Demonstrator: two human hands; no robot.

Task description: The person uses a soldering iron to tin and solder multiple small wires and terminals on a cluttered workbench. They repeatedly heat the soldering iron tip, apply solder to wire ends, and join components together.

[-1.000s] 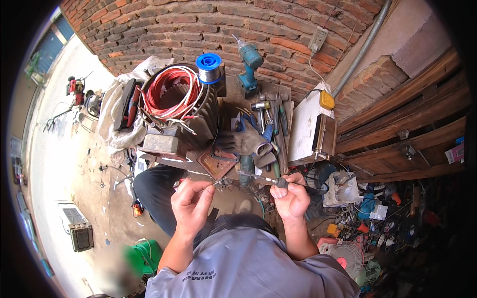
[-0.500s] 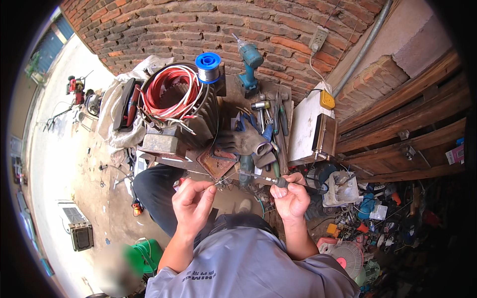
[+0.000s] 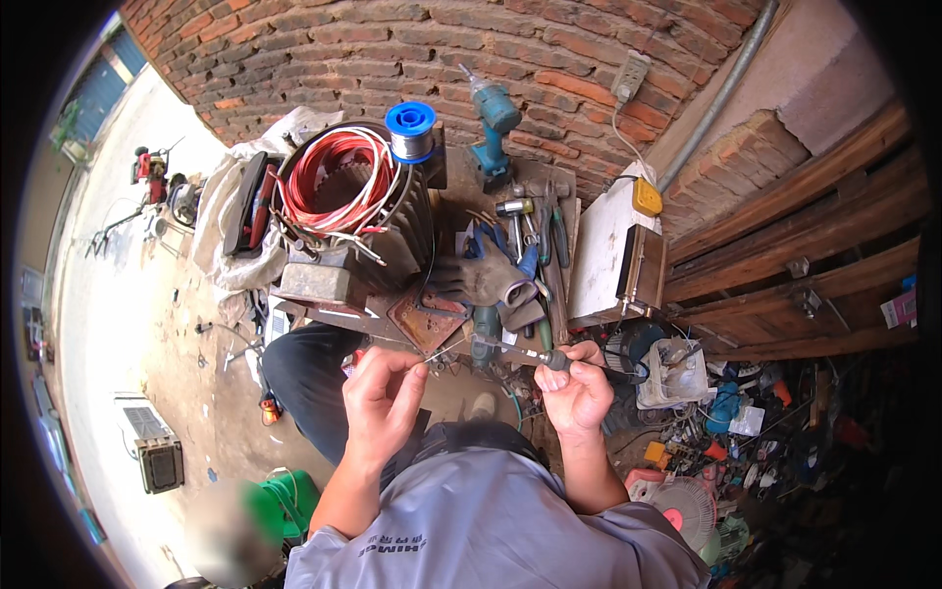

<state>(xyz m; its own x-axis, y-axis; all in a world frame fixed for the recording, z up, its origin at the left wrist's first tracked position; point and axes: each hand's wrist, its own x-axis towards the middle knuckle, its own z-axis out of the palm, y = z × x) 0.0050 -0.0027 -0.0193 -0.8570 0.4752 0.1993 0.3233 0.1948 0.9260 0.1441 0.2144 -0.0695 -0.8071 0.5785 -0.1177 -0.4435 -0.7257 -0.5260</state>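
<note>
My right hand (image 3: pixel 576 385) grips the dark handle of a thin soldering iron (image 3: pixel 520 351), whose metal shaft points left. My left hand (image 3: pixel 385 393) pinches a thin wire (image 3: pixel 439 351) that runs toward the iron's tip. Both hands are held close together just in front of a cluttered wooden bench (image 3: pixel 461 196). On the bench stands a motor stator (image 3: pixel 343 196) with red and white wires, with a blue spool of solder (image 3: pixel 411 130) resting on top of it.
A teal cordless drill (image 3: pixel 494 118) leans against the brick wall (image 3: pixel 442 49). Pliers, a hammer and grey gloves (image 3: pixel 491 280) lie on the bench beside a white box (image 3: pixel 613 255). A small fan and loose parts (image 3: pixel 706 461) crowd the right floor; a green object (image 3: pixel 280 506) sits lower left.
Both hands stay nearly in place. My left hand has shifted slightly while its fingers work the wire at the iron's tip.
</note>
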